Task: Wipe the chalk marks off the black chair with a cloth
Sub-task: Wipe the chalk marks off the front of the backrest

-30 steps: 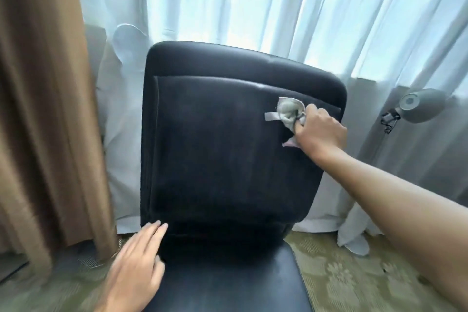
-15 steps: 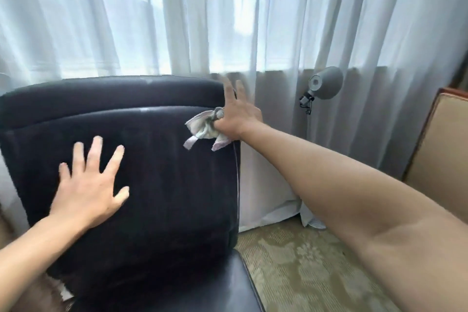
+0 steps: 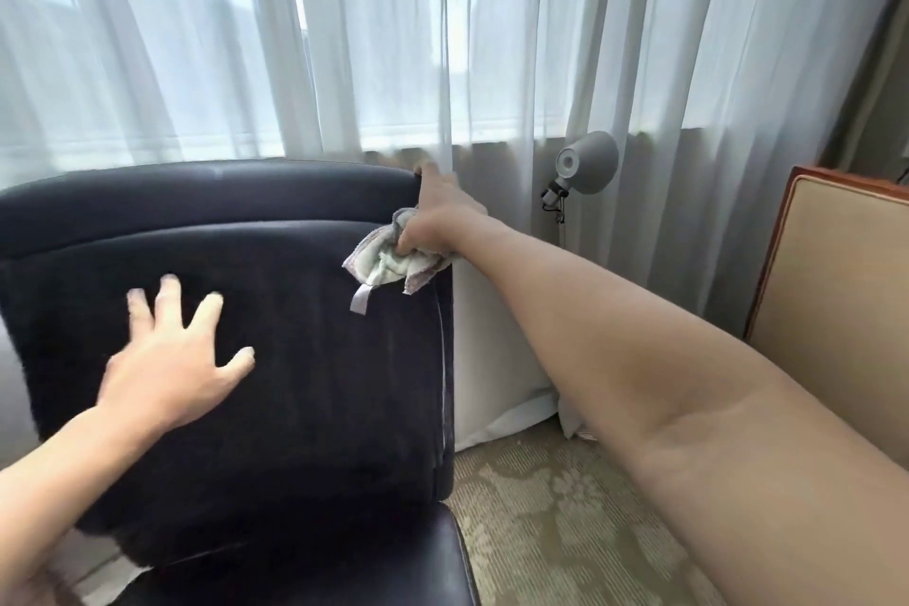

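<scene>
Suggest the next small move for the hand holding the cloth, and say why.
Probably drag the cloth down the backrest's right edge. The right hand grips it bunched at the black chair's upper right corner, a pale streak runs down that edge below it, and the left hand lies spread on the backrest, seemingly bracing it.

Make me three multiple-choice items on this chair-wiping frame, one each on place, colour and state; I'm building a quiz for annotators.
1. Where on the backrest is the cloth?
A. upper right corner
B. lower left corner
C. on the seat

2. What colour is the lamp head beside the curtain?
A. red
B. grey
C. yellow

3. How is the left hand?
A. gripping the cloth
B. clenched in a fist
C. fingers spread on the backrest

Answers:
1 A: the cloth is bunched in the right hand at the black chair backrest's upper right corner.
2 B: the lamp head is grey.
3 C: the left hand has its fingers splayed, holding nothing.
</scene>
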`<state>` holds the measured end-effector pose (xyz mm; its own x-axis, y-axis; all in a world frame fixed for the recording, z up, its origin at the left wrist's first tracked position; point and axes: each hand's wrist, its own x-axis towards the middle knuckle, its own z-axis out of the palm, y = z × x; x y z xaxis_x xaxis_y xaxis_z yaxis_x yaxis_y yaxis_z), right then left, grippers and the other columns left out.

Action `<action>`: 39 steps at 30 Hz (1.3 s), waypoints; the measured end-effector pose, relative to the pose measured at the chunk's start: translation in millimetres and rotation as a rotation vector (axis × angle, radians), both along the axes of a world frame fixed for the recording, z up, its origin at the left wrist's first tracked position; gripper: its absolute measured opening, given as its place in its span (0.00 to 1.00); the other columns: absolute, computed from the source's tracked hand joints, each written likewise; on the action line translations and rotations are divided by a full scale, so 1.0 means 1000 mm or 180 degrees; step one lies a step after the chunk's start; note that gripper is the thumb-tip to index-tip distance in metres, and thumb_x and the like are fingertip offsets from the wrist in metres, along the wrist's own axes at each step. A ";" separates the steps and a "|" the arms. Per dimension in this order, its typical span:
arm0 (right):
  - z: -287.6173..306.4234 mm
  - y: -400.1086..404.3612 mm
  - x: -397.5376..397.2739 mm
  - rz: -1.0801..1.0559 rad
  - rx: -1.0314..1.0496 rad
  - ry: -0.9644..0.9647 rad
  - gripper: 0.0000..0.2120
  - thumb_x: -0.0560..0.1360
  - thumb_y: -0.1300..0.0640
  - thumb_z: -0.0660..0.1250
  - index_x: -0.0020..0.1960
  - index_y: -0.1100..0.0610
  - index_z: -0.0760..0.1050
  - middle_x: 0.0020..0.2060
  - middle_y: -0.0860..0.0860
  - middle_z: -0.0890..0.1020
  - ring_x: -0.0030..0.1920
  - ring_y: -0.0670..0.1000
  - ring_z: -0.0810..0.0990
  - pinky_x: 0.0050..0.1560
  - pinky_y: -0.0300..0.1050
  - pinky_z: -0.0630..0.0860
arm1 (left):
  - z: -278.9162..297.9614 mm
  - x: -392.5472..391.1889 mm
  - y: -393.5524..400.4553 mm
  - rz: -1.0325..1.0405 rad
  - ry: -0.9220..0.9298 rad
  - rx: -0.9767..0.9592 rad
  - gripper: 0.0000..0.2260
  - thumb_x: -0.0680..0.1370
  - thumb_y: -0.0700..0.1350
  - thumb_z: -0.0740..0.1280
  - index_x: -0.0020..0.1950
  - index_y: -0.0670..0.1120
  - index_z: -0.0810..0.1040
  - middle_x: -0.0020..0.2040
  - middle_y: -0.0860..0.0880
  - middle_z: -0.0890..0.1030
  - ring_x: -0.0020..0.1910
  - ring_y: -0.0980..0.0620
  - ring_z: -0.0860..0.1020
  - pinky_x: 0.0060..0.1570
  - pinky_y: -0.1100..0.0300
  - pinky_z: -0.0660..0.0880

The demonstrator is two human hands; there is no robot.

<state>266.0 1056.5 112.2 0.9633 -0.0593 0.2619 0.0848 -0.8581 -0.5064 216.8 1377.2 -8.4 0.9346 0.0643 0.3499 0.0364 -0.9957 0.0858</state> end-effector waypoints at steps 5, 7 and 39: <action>-0.003 -0.037 -0.049 -0.0339 -0.0221 -0.0046 0.44 0.68 0.49 0.78 0.75 0.49 0.56 0.67 0.51 0.67 0.56 0.57 0.80 0.49 0.49 0.74 | 0.023 -0.020 -0.061 -0.0198 0.0401 -0.0126 0.40 0.80 0.69 0.58 0.84 0.47 0.55 0.84 0.43 0.39 0.84 0.43 0.45 0.74 0.37 0.64; -0.002 -0.044 -0.068 -0.0503 -0.0417 -0.0156 0.34 0.72 0.51 0.73 0.72 0.50 0.60 0.65 0.52 0.72 0.58 0.57 0.80 0.49 0.49 0.72 | 0.029 -0.033 -0.087 -0.0467 0.0432 -0.0217 0.38 0.80 0.68 0.58 0.84 0.50 0.53 0.85 0.45 0.39 0.84 0.46 0.47 0.75 0.37 0.64; 0.012 -0.033 -0.006 -0.0513 -0.0553 0.0040 0.53 0.61 0.44 0.83 0.77 0.53 0.60 0.69 0.54 0.74 0.64 0.60 0.78 0.49 0.50 0.76 | 0.000 0.026 -0.128 -0.1092 0.0415 -0.0321 0.46 0.74 0.62 0.76 0.83 0.65 0.48 0.84 0.50 0.33 0.82 0.31 0.44 0.69 0.32 0.70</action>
<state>259.8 1023.6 124.6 0.9483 -0.1677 0.2696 -0.0656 -0.9344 -0.3502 243.0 1249.6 -8.3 0.9440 -0.2320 0.2345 -0.2805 -0.9387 0.2005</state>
